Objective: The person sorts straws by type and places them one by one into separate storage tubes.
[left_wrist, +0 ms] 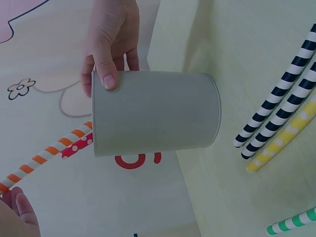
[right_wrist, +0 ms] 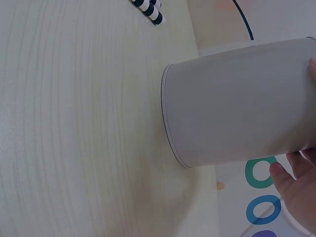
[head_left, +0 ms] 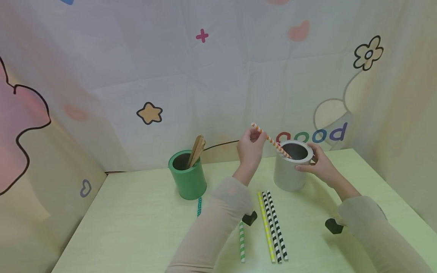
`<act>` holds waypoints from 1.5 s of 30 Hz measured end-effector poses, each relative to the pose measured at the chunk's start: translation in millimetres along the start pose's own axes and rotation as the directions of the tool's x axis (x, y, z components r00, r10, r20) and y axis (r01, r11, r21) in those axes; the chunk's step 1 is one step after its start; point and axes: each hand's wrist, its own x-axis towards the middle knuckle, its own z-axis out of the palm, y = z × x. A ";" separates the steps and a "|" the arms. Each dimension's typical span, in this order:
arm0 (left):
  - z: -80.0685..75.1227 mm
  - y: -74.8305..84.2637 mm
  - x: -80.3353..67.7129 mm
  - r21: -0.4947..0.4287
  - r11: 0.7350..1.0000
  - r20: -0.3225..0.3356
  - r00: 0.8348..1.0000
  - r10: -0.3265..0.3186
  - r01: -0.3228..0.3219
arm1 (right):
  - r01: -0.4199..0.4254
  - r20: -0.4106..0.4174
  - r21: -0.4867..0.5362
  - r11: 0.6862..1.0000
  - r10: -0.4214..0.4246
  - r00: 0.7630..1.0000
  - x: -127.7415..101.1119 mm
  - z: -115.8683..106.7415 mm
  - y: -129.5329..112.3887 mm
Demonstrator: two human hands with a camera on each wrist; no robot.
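My left hand (head_left: 250,149) pinches an orange-and-white striped paper straw (head_left: 268,138) near its upper end. The straw slants down to the right, its lower end inside the mouth of a pale grey canister (head_left: 289,175). With thumb and fingers, my right hand (head_left: 322,165) grips the canister at the right side of its rim. In the left wrist view, a pink-red straw with white dots (left_wrist: 78,146) also sticks out of the canister's mouth, beside the striped one. The right wrist view has the canister's side (right_wrist: 237,103) and part of the right hand (right_wrist: 296,190).
A green canister (head_left: 188,181) holding flat wooden sticks (head_left: 197,151) stands to the left. On the table lie a yellow straw (head_left: 266,227), two black-and-white straws (head_left: 277,225), a green-striped straw (head_left: 242,242) and a teal straw (head_left: 199,206), partly hidden by the left sleeve. Behind hangs a printed cloth (head_left: 218,87).
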 end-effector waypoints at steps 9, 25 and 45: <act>3.2 -10.9 -6.9 0.085 0.996 0.083 0.996 -0.013 0.006 | 0.013 -0.008 -0.018 1.000 -0.014 1.000 1.6 4.0 0.5; -35.6 -44.4 -5.1 0.287 0.956 0.242 0.960 -0.138 0.065 | -0.005 0.004 -0.020 1.000 0.005 1.000 -0.8 3.6 -1.9; -118.4 -47.4 -0.2 0.371 0.927 0.393 0.914 -0.100 -0.058 | -0.029 0.008 -0.020 0.999 0.029 1.000 0.3 0.4 -0.8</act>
